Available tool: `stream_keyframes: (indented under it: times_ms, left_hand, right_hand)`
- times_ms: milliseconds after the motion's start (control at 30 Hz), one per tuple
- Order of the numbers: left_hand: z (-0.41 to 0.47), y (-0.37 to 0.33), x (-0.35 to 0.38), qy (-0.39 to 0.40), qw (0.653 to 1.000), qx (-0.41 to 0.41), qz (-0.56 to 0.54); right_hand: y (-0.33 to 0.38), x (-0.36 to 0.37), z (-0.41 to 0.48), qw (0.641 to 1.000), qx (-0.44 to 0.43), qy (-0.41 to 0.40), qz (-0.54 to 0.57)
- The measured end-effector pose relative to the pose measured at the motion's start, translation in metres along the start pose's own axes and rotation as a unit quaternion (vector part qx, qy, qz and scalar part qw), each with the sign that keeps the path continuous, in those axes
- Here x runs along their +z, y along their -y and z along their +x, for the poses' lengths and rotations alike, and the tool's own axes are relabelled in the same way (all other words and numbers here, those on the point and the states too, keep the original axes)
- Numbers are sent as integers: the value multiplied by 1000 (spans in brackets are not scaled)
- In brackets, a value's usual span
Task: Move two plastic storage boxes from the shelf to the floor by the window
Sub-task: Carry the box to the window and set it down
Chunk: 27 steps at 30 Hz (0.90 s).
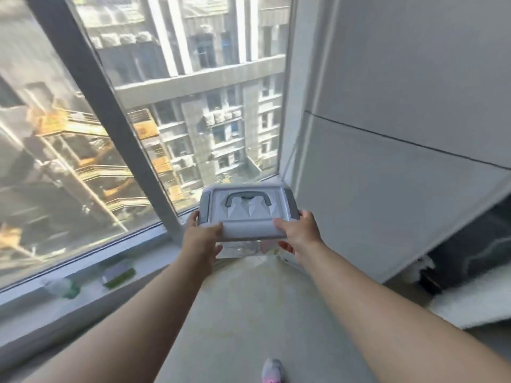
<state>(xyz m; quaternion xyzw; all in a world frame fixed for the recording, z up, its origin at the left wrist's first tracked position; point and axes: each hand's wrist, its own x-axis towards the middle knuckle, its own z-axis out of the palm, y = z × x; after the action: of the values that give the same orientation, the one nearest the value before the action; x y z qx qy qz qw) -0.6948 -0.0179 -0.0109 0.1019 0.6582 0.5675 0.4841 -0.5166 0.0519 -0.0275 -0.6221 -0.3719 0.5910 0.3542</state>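
Note:
A plastic storage box (249,208) with a white-grey lid, a grey folding handle and a clear body hangs in front of me, over the floor in the corner by the window. My left hand (203,234) grips its near left corner, thumb on the lid and fingers underneath. At the near right corner my right hand (300,233) holds it the same way. Both arms are stretched forward. I see only this one box.
A tall window (171,106) with a dark slanted frame bar (116,128) fills the left. Small green and white items (119,273) lie on the sill. A grey wall panel (387,161) stands right, white fabric (475,305) below it. My shoe (272,370) shows on the pale floor (249,313).

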Motion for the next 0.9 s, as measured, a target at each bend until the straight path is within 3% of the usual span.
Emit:
stream_keyframes:
  times_ms: [233, 567, 700, 900]
  left_hand:
    - [153, 42, -40, -94, 995, 3, 37]
    - [393, 149, -85, -134, 986, -8, 96]
    - [457, 179, -108, -163, 975, 5, 147]
    - [535, 232, -119, -154, 958, 18, 240]
  right_hand:
    - [-48, 113, 132, 996, 4, 62, -60]
    - [-182, 234, 342, 990, 68, 119, -21]
    - [-223, 272, 394, 985, 77, 156, -2]
    - [-288, 307, 462, 986, 77, 141, -32]
